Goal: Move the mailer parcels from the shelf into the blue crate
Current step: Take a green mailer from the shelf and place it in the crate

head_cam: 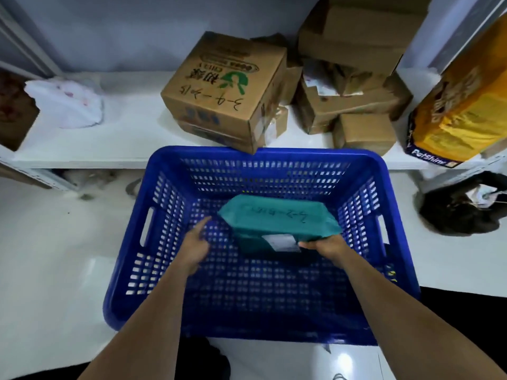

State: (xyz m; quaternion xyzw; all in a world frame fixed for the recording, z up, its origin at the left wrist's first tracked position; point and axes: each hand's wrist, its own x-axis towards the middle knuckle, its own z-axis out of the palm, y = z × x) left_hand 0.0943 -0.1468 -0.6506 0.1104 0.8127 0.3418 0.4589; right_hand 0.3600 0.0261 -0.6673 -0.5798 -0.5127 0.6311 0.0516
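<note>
A blue slatted crate stands on the white floor in front of a low white shelf. Inside it, toward the far right, sits a teal mailer parcel with handwriting on top and a white label on its near side. My right hand grips the parcel's near right edge. My left hand hovers inside the crate just left of the parcel, fingers spread, not touching it. A white mailer bag lies on the shelf at the left.
On the shelf are a printed cardboard box, a pile of brown boxes at the right, and a yellow pet-food bag leaning at the far right. A dark bag lies on the floor right of the crate.
</note>
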